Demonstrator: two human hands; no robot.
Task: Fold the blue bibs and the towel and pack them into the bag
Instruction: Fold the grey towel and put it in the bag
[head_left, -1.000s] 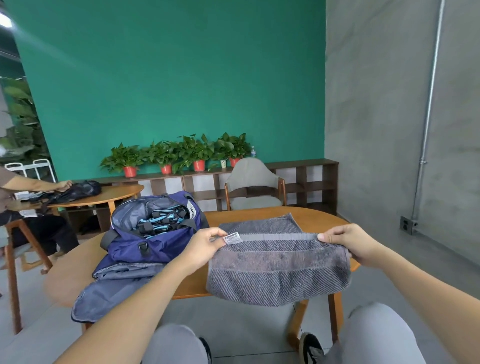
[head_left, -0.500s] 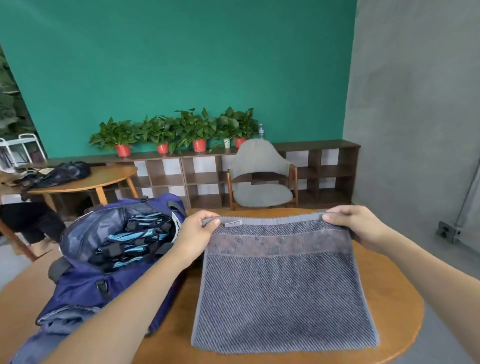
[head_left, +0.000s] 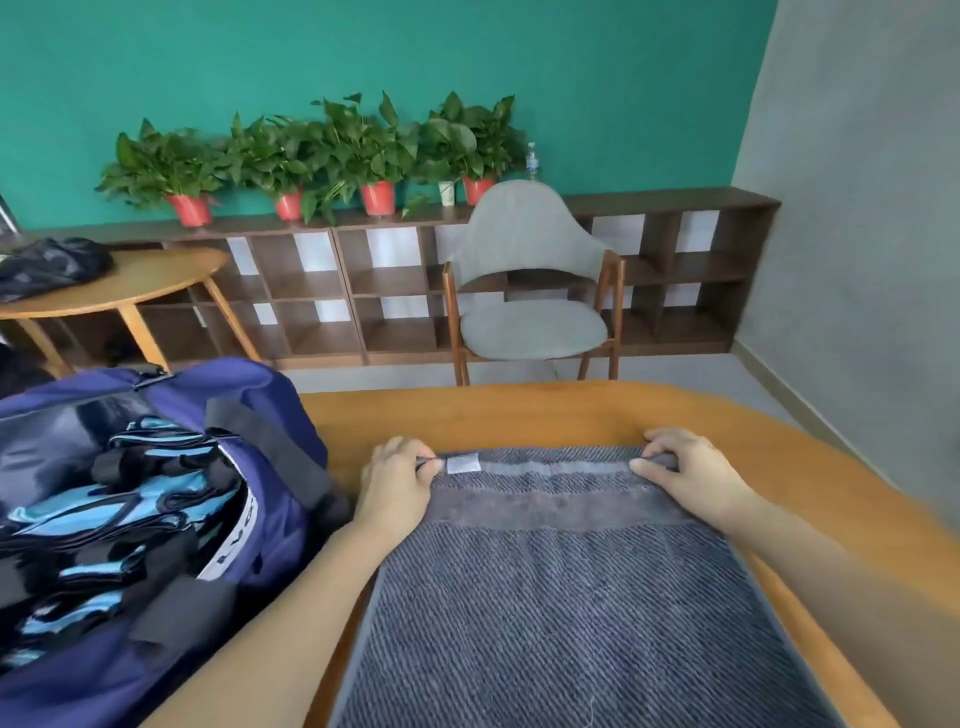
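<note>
A grey striped towel (head_left: 561, 587) lies flat on the wooden table (head_left: 519, 410) in front of me. My left hand (head_left: 397, 480) pinches its far left corner beside a small white label. The far right corner is pinched by my right hand (head_left: 691, 470). Both hands rest low on the table at the towel's far edge. To the left stands the open navy bag (head_left: 270, 410), and folded blue and black bibs (head_left: 119, 509) lie inside it.
A grey chair (head_left: 530, 280) stands behind the table's far edge. A low wooden shelf (head_left: 322, 291) with potted plants (head_left: 332, 150) runs along the green wall. At the far left is another round table (head_left: 130, 280) bearing a dark bag (head_left: 47, 265).
Both hands carried the towel's top edge forward and down, and the towel now lies spread flat on the table instead of hanging over its near edge. The view has moved closer and lower.
</note>
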